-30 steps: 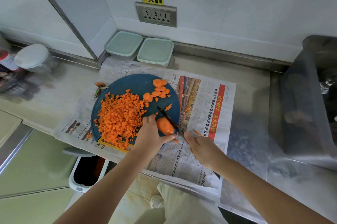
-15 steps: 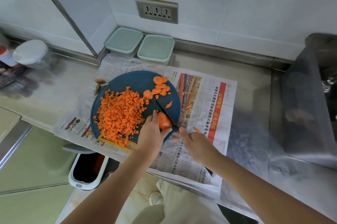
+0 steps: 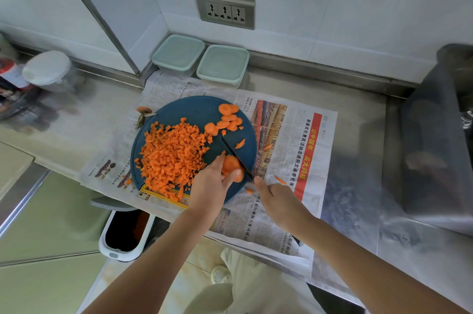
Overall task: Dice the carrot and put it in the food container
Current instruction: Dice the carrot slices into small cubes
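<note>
The left hand (image 3: 208, 185) is gripping a carrot chunk (image 3: 231, 166), thumb and fingers curling round it and pinning it to the near right part of the round blue board (image 3: 194, 111). The right hand (image 3: 279, 198) is holding a knife (image 3: 236, 157), fingers wrapping a handle that is hiding inside the fist, forefinger stretching toward the blade. The dark blade is lying along the chunk's right side, touching it, with its tip pointing away toward a cluster of slices (image 3: 227, 119) at the board's far edge. A thick heap of dice (image 3: 171, 157) is covering the board's left half and spilling over its near rim. The board is resting on a newspaper (image 3: 302, 150) spread over the counter (image 3: 358, 114), where a few orange slivers (image 3: 280, 180) are lying just right of the board. A stem end (image 3: 143, 109) is sitting just off the board's far left edge. Against the wall behind, a container (image 3: 178, 54) and a second container (image 3: 223, 65) are standing side by side, lids on, holding no carrot. Above them a socket (image 3: 225, 10) is showing on the wall. A white-lidded jar (image 3: 47, 70) is standing far left, a grey tub (image 3: 435, 134) far right, and an open bin (image 3: 126, 234) is sitting on the floor below the counter's edge.
</note>
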Available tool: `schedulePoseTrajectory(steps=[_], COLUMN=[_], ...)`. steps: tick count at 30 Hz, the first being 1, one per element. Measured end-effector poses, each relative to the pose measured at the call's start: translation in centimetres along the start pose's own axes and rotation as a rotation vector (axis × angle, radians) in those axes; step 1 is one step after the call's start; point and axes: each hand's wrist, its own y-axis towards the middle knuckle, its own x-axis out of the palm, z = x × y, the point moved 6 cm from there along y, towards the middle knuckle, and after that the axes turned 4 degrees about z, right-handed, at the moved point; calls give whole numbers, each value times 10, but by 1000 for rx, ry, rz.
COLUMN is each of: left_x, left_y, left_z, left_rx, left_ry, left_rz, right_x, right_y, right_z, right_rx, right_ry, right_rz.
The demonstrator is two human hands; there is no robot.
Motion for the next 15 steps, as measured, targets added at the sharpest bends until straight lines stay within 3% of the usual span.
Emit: schedulePoseTrajectory(steps=[11,15], left_x=[-6,-4], left_y=[4,-5], left_z=[1,4], left_rx=[-97,43], left_ry=[98,-8], left_rz=[36,101], right_x=[-2,-4], right_y=[-2,0], right_z=[-4,-3], right_rx=[-8,-14], right_ry=[-21,-4], right_rz=[-1,16])
